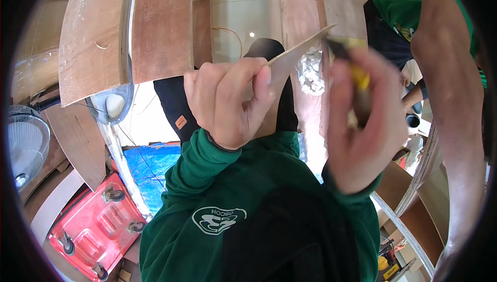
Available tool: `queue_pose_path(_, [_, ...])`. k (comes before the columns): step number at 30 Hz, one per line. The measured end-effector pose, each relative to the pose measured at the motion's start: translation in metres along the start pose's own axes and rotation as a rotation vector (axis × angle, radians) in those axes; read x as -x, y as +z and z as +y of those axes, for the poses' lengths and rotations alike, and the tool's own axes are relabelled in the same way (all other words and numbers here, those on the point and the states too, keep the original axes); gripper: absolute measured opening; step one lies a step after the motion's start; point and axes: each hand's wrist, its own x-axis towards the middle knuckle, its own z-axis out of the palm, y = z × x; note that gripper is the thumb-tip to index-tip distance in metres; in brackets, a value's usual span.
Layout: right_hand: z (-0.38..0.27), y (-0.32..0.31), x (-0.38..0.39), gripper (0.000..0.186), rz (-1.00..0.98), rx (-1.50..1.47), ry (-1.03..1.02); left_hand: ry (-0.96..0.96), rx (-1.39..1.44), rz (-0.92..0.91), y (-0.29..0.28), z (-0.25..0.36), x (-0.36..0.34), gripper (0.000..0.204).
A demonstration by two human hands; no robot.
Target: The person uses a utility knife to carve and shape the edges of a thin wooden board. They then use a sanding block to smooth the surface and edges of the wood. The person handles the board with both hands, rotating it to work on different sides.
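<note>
Clamps left fingers (243, 77) on a wood strip (296, 55), above the legs (168, 95); wraps blurred right fingers (382, 75) round a knife (360, 77) near its tip. Seems partway through knife work there: already tapered at that end, but cannot tell the amount left. Points tip away from the body and rightward, with long axis on the same slant.

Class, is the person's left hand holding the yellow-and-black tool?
No, the right hand holds the tool, while the left hand grips a thin wooden piece.
</note>
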Motion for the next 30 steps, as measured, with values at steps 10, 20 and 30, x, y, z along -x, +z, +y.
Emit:
queue_pose_path(10, [0.002, 0.021, 0.001, 0.016, -0.095, 0.130, 0.076, 0.045, -0.029, 0.043, 0.010, -0.003, -0.001, 0.025])
queue_pose_path(20, [0.016, 0.013, 0.004, 0.015, -0.009, 0.028, 0.109, 0.002, -0.016, 0.087, 0.010, -0.010, -0.001, 0.021])
queue_pose_path(30, [0.192, 0.177, 0.121, 0.026, -0.009, 0.214, 0.283, -0.041, 0.063, 0.127, -0.016, -0.029, 0.006, 0.008])
